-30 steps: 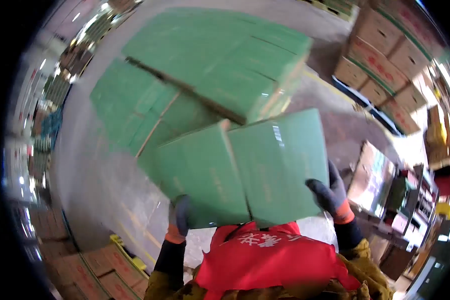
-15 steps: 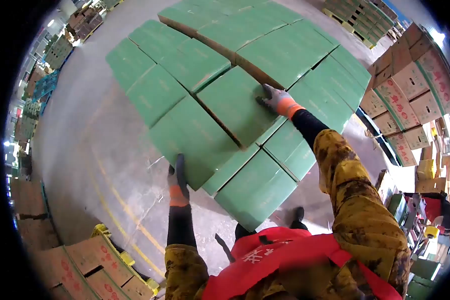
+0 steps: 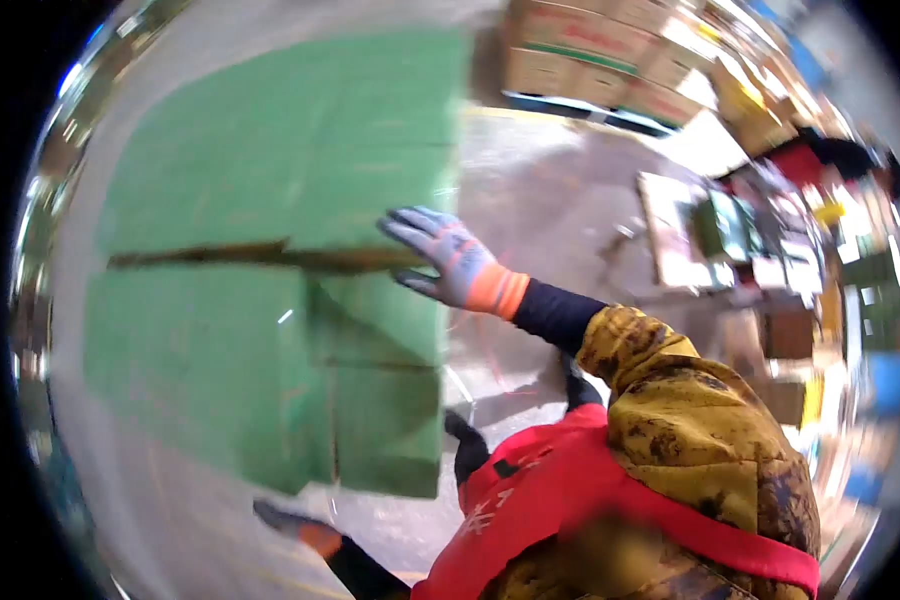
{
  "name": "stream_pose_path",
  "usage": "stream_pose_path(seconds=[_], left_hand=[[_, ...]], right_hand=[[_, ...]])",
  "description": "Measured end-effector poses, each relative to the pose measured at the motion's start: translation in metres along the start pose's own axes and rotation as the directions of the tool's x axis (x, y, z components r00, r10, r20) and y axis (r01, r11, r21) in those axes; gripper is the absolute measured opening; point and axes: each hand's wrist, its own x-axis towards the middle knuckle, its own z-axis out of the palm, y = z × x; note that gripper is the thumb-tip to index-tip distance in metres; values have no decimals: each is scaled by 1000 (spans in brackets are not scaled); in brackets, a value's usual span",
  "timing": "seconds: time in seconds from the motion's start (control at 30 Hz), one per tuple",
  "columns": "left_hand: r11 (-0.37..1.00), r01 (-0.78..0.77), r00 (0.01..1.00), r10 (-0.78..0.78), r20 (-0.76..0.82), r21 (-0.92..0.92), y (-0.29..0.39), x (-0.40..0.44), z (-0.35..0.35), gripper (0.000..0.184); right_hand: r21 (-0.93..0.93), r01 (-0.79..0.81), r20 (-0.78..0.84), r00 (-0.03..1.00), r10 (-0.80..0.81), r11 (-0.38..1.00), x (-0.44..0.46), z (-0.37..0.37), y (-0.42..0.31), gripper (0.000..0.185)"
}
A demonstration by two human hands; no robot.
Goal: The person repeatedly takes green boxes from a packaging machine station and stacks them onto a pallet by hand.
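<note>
Green cardboard boxes (image 3: pixel 210 360) form a large stack on the left of the head view, with a dark gap running across their tops. My right hand (image 3: pixel 445 258), in a grey glove with an orange cuff, is over the near edge of the stack by that gap. Its fingers are spread and nothing is in them; whether they touch a box I cannot tell. Below the stack's lower corner, my left hand (image 3: pixel 292 520) is stretched out, gloved and empty, apart from the boxes. Motion blurs the box edges.
Brown printed cartons (image 3: pixel 585 60) stand on a pallet at the top. To the right is a cluttered table (image 3: pixel 670 235) with a green box on it, and a person (image 3: pixel 820 160) in red and black stands behind. The concrete floor (image 3: pixel 530 190) lies between.
My view has swung round, so the stack now sits on the left. Both hands have come away from where they held the green boxes; the left is now off the stack.
</note>
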Motion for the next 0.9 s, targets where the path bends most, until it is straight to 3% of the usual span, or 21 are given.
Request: stream_pose_path(seconds=[0.03, 0.07, 0.13, 0.17, 0.2, 0.23, 0.33, 0.4, 0.43, 0.47, 0.53, 0.57, 0.63, 0.67, 0.7, 0.73, 0.77, 0.8, 0.83, 0.87, 0.9], left_hand=[[950, -242, 962, 262, -80, 197, -8, -28, 17, 54], [802, -458, 839, 533, -111, 383, -23, -50, 32, 54], [476, -725, 665, 673, 324, 498, -61, -91, 72, 53], [568, -707, 708, 560, 431, 422, -87, -126, 101, 52], [661, -655, 732, 433, 526, 367, -111, -163, 134, 51], [761, -531, 785, 275, 555, 373, -133, -198, 187, 50], [920, -216, 605, -137, 784, 327, -268, -227, 299, 46], [952, -10, 248, -293, 923, 305, -356, -225, 384, 43], [930, 213, -124, -279, 952, 300, -397, -224, 431, 42], [818, 379, -470, -232, 852, 432, -439, -221, 474, 40], [597, 330, -467, -570, 676, 731, -503, -221, 511, 39], [445, 307, -455, -708, 540, 841, -523, -226, 522, 38], [548, -163, -312, -818, 484, 821, -539, -290, 528, 45], [622, -396, -226, -779, 585, 675, -517, -349, 522, 49], [591, -626, -137, -726, 674, 509, -491, -412, 517, 53], [564, -650, -27, -687, 726, 509, -458, -438, 508, 51], [665, -560, 16, -588, 809, 494, -470, -431, 487, 49], [673, -503, 88, -584, 807, 543, -469, -419, 463, 47], [684, -440, 160, -578, 800, 582, -465, -411, 441, 45], [595, -413, 245, -657, 713, 690, -458, -397, 428, 42], [647, -232, 339, -646, 684, 726, -435, -406, 433, 40]], right_hand=[[-128, -68, -34, 997, 65, 989, -38, -47, 41, 64], [-224, -191, -116, 979, 168, 956, -85, -89, 88, 64], [-469, -534, -294, 846, 445, 704, -189, -164, 181, 76], [-535, -621, -318, 776, 544, 573, -236, -215, 217, 89], [-554, -754, -370, 602, 707, 352, -275, -252, 246, 101], [-540, -802, -475, 540, 694, 255, -305, -281, 275, 109], [-589, -808, -485, 337, 807, -17, -393, -329, 363, 113], [-556, -828, -402, 341, 850, 69, -407, -323, 362, 110], [-520, -831, -387, 435, 813, 198, -412, -325, 345, 105], [-528, -791, -338, 529, 778, 309, -422, -323, 329, 101], [-534, -686, -124, 642, 756, 494, -444, -329, 291, 94], [-396, -685, -2, 667, 745, 612, -448, -344, 270, 93], [-399, -520, 142, 778, 612, 755, -474, -339, 260, 84], [-275, -475, 185, 827, 530, 836, -484, -345, 258, 76], [24, -545, 56, 838, 543, 838, -487, -357, 265, 72], [328, -526, -65, 816, 574, 785, -488, -371, 274, 69], [134, -568, -263, 770, 582, 812, -487, -395, 295, 65], [-41, -607, -403, 737, 543, 794, -493, -409, 330, 76], [-207, -797, -587, 565, 580, 567, -491, -411, 347, 85], [-225, -866, -548, 492, 677, 447, -489, -418, 370, 92], [-293, -892, -445, 446, 777, 344, -488, -413, 382, 93]])
